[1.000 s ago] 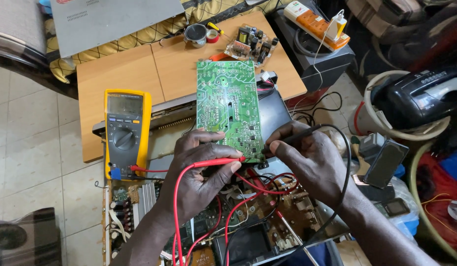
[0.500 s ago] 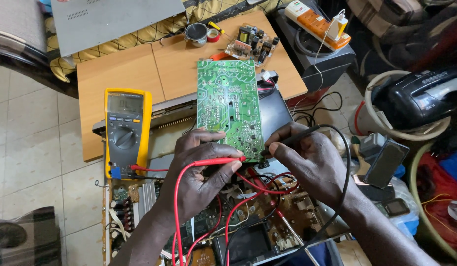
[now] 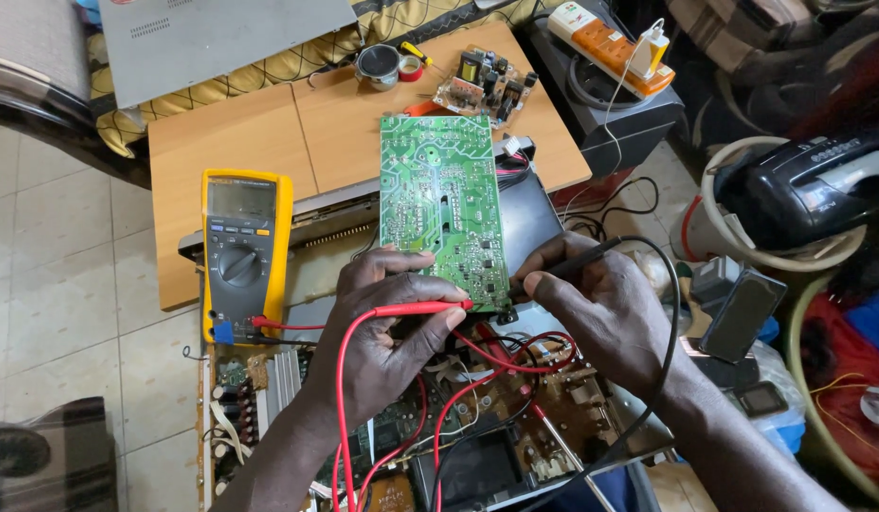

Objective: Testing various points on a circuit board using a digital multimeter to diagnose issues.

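Two bare hands work at the near end of a green rectangular printed circuit board, which lies solder side up over a dark grey metal chassis. The left hand has its fingers closed around a slim red test probe, thumb on top; the probe lies level and its tip touches the board's near right corner. The right hand pinches a thin black test probe between thumb and forefinger, its tip pointing left to the same corner, just beside the red one. A red lead loops from the left hand down toward the near edge, and a black lead arcs over the right wrist.

Left of the board a yellow handheld multimeter with a grey dial lies flat, its screen too dim to read, with red and black plugs at its near end. Beneath both hands sits an opened appliance, its brown main board crowded with parts and red wires.

Farther off, the light wooden tabletop carries a small round metal tin and a small brown circuit board with dark components. At the far right an orange and white power strip rests on a dark box, and a black device lies at the right edge. The floor to the left is pale tile.
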